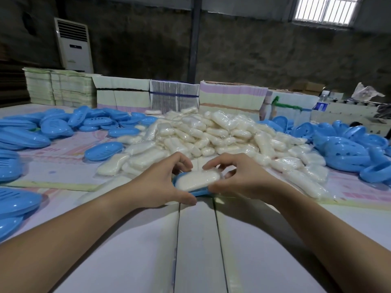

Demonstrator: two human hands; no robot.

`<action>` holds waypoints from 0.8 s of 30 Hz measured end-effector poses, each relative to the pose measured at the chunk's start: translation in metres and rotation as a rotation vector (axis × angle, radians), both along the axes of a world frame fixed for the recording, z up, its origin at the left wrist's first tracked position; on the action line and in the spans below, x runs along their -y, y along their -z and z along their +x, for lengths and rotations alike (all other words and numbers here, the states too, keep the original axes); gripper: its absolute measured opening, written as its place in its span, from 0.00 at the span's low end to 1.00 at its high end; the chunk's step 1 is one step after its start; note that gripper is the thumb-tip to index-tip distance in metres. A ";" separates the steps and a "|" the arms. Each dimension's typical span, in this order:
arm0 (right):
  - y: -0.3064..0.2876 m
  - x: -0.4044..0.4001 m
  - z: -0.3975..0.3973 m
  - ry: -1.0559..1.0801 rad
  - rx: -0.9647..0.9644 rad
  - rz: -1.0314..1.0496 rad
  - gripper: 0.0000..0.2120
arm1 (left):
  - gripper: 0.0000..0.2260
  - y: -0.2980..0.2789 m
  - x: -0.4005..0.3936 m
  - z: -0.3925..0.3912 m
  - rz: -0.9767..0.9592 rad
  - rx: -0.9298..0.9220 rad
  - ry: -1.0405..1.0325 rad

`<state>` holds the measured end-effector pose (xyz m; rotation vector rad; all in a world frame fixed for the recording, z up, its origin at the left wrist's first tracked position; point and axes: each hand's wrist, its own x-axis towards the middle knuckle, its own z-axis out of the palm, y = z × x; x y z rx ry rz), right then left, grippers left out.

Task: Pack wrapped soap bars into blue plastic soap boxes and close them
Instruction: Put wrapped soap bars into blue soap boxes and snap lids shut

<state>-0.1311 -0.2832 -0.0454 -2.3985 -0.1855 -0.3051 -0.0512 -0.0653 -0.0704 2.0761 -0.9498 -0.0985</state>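
Nearest, both hands curl round a blue soap box half [198,192] holding a wrapped soap bar [197,180]: left hand [163,182] grips its left end, right hand [239,178] its right. Beyond lies the soap pile [211,134].

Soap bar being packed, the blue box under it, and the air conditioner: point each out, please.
soap bar [197,180]: head view, middle of its wrapped top.
blue box [200,193]: head view, near rim below the bar.
air conditioner [74,45]: head view, white front panel.
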 end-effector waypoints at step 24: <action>-0.003 0.011 -0.006 0.034 -0.130 0.119 0.10 | 0.26 0.001 0.003 0.003 -0.011 -0.023 -0.021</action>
